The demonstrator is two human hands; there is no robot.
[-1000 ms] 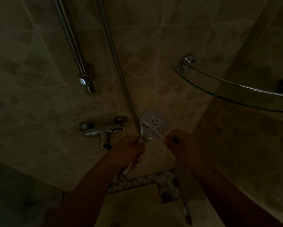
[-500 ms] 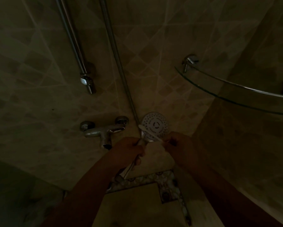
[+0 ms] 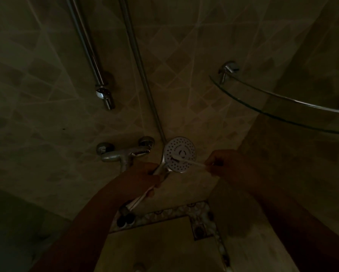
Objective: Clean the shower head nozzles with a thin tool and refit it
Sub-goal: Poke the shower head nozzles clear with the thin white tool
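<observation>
Dimly lit, the scene centres on a round white shower head (image 3: 180,154) held face-up toward the camera in the corner of a tiled shower. Far up and to the left of it, a chrome rail (image 3: 88,54) runs down the wall to a bracket. Just left of the shower head, the chrome mixer tap (image 3: 123,153) sits on the wall, and a metal hose (image 3: 139,61) slants down from the top of the view to meet the shower head's left edge. Below and left of the shower head, the left hand (image 3: 145,176) has its fingers wrapped round the handle, which sticks out beneath the fist. Across the lower part of the nozzle face lies a thin white tool (image 3: 188,160), its tip on the left part of the face. To the right of the shower head, the right hand (image 3: 222,163) pinches the tool's other end in curled fingers. Further right and above, a curved glass shelf (image 3: 272,107) juts from the wall.
</observation>
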